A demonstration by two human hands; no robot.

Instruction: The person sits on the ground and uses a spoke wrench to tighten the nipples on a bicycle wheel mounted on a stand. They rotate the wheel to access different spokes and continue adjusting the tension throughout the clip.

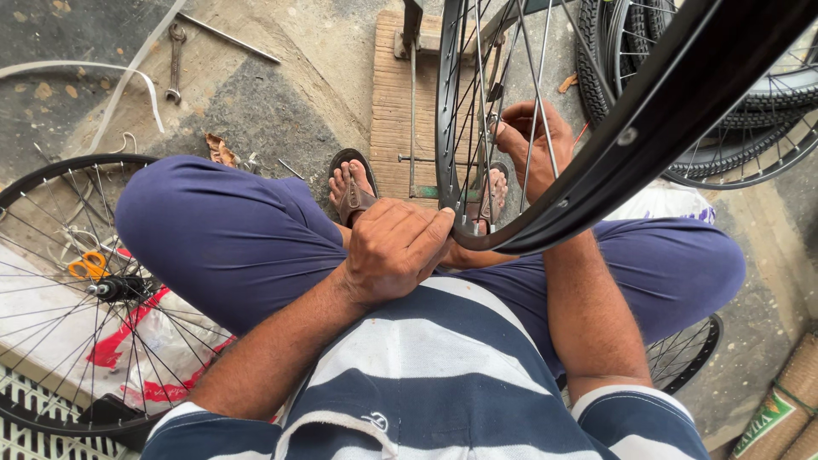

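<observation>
Person seated low on the floor (281,102), knees apart, viewed from above. Bare rim (545,217) with spokes (477,111) stands upright between the knees, running from the lap toward the far side.

Left hand (396,251): fingers curled and pressed together over the near edge of the rim, thumb side against it. Contact clear; grip closed on the rim.

Right hand (535,145): reached in among the spokes on the right side of the rim, fingertips pinched at one spoke. Whether a small tool sits in the pinch cannot be told.

Rim's lower part stands over a wooden board (392,111) at the far centre, where a thin metal stand (412,102) rises. Sandalled feet rest at the board's near edge.

Surroundings:
- Second spoked wheel (51,298) lies flat at near left, over a white bag with red print (128,349).
- Orange-handled scissors (88,266) lie under that wheel's spokes.
- Spanner (175,60) on the floor, far left, beside a white strip (128,77).
- Tyred wheels (767,119) stacked at far right.
- Brown woven sack with a green and red label (780,409) at near right corner; label is a slanted patch.
- White bag with purple print (665,204) behind the right knee.
</observation>
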